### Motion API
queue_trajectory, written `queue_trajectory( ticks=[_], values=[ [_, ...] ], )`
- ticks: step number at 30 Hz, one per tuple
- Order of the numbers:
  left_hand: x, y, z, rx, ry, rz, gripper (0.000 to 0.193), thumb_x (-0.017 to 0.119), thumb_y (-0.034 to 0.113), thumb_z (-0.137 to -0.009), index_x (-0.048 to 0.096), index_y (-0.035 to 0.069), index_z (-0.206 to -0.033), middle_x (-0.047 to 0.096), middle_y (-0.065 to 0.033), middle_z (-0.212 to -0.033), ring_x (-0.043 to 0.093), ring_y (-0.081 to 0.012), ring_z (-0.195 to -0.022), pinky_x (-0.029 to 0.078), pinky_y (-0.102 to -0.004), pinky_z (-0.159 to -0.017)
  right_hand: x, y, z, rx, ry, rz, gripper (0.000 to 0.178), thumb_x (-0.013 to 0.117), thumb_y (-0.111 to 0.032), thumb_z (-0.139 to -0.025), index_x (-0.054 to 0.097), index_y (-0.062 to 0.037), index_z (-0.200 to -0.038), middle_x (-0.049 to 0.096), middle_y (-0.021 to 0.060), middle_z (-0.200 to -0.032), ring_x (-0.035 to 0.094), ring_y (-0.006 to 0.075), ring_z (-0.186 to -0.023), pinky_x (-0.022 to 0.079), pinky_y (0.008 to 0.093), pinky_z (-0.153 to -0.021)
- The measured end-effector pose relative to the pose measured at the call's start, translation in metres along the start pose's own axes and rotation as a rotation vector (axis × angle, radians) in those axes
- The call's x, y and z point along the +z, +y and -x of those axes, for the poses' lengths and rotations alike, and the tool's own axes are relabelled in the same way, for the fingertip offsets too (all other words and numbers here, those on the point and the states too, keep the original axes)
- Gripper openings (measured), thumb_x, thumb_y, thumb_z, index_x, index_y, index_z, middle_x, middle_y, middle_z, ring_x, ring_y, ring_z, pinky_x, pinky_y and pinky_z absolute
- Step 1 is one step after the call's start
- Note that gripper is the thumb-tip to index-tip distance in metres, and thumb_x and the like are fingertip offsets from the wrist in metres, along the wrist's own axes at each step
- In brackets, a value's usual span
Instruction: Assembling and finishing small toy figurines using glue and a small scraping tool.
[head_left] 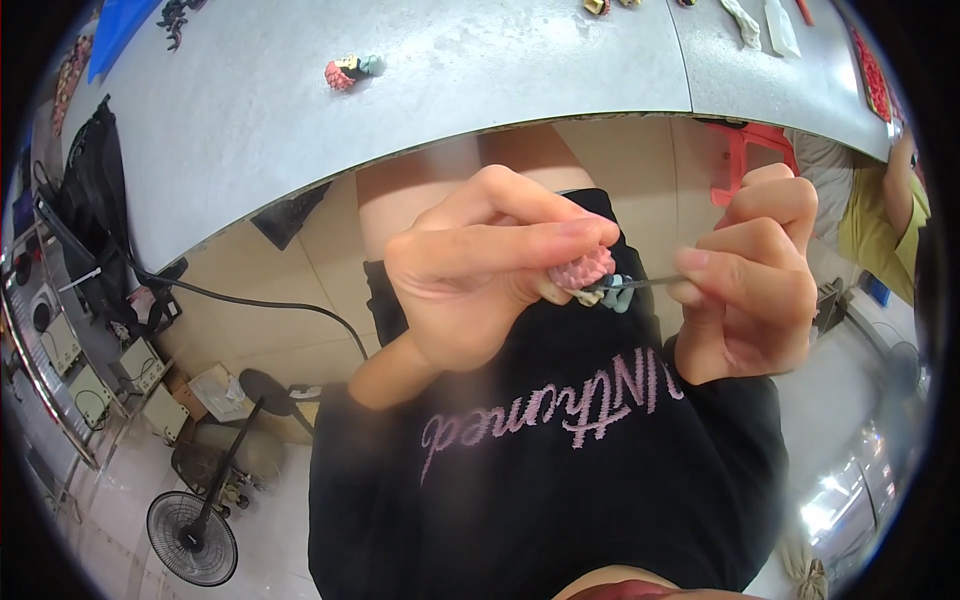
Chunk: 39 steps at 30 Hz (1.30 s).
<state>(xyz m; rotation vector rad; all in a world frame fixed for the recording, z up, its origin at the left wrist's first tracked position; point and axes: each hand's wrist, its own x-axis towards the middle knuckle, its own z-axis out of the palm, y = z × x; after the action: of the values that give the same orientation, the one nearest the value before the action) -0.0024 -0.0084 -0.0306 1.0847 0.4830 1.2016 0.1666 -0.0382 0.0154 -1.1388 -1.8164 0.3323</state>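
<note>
Above my lap, in front of the table edge, my left hand [465, 275] pinches a small painted figurine [583, 270] between thumb and fingers. Its bumpy pink top faces up, and pale blue and cream parts show below; the fingers hide some of it. My right hand [755, 285] is closed on a thin, dark, straight tool [650, 282], whose exact kind I cannot make out. The tool's far end meets the figurine near its blue part. A similar figurine [350, 72] with a pink bumpy top lies on its side on the grey table [480, 75].
More small figurine pieces [597, 6] lie at the table's far edge. A white bottle [783, 30] and a red tray [872, 75] are far right. A pink stool [740, 160] and another person's sleeve [895, 230] are to the right. A black bag [95, 190] hangs left, above a fan [192, 538].
</note>
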Motion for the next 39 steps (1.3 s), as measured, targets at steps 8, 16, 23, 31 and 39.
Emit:
queue_trajectory(
  ticks=[8, 16, 23, 31, 39],
  values=[
    [0.002, 0.006, -0.001, -0.069, 0.022, -0.030, 0.036, 0.066, 0.028, -0.080, 0.063, -0.005, -0.094, 0.053, -0.0126, -0.081, 0.054, -0.0162, -0.058, 0.042, -0.0228, -0.049, 0.000, 0.003, 0.001, 0.009, -0.009, -0.054, 0.018, 0.064, -0.010, -0.076, 0.053, -0.0053, -0.090, 0.050, 0.0031, -0.061, 0.035, 0.0188, -0.067, 0.026, 0.0343, -0.058],
    [-0.004, 0.008, -0.005, -0.089, -0.096, 0.165, 0.027, 0.064, 0.010, -0.081, 0.060, -0.009, -0.099, 0.058, -0.0148, -0.091, 0.062, -0.0188, -0.079, 0.051, -0.0233, -0.065, -0.007, 0.009, 0.000, -0.093, -0.046, -0.018, 0.016, 0.063, -0.009, -0.073, 0.057, -0.0045, -0.087, 0.051, 0.0034, -0.063, 0.035, 0.0190, -0.067, 0.026, 0.0348, -0.058],
    [-0.002, 0.008, -0.005, -0.119, -0.097, 0.213, 0.030, 0.064, 0.013, -0.081, 0.060, -0.010, -0.100, 0.057, -0.0146, -0.092, 0.061, -0.0183, -0.078, 0.051, -0.0229, -0.065, -0.002, 0.007, 0.001, 0.058, -0.011, -0.157, 0.017, 0.064, -0.015, -0.076, 0.054, -0.0039, -0.083, 0.049, 0.0029, -0.063, 0.034, 0.0189, -0.068, 0.027, 0.0351, -0.061],
    [0.001, 0.007, -0.003, -0.024, 0.000, -0.024, 0.040, 0.069, 0.030, -0.077, 0.062, -0.005, -0.096, 0.055, -0.0133, -0.080, 0.054, -0.0145, -0.066, 0.045, -0.0223, -0.053, 0.004, 0.005, 0.006, 0.305, 0.001, -0.392, 0.019, 0.063, -0.017, -0.078, 0.050, -0.0039, -0.080, 0.044, 0.0021, -0.064, 0.033, 0.0169, -0.069, 0.027, 0.0322, -0.063],
    [-0.001, 0.009, -0.003, -0.012, -0.037, -0.030, 0.040, 0.070, 0.029, -0.077, 0.062, -0.006, -0.096, 0.056, -0.0138, -0.081, 0.053, -0.0142, -0.066, 0.045, -0.0218, -0.056, 0.005, 0.010, 0.004, 0.431, -0.024, -0.761, 0.009, 0.060, 0.005, -0.072, 0.055, 0.0032, -0.080, 0.058, 0.0095, -0.074, 0.042, 0.0138, -0.067, 0.035, 0.0246, -0.061]
  ],
)
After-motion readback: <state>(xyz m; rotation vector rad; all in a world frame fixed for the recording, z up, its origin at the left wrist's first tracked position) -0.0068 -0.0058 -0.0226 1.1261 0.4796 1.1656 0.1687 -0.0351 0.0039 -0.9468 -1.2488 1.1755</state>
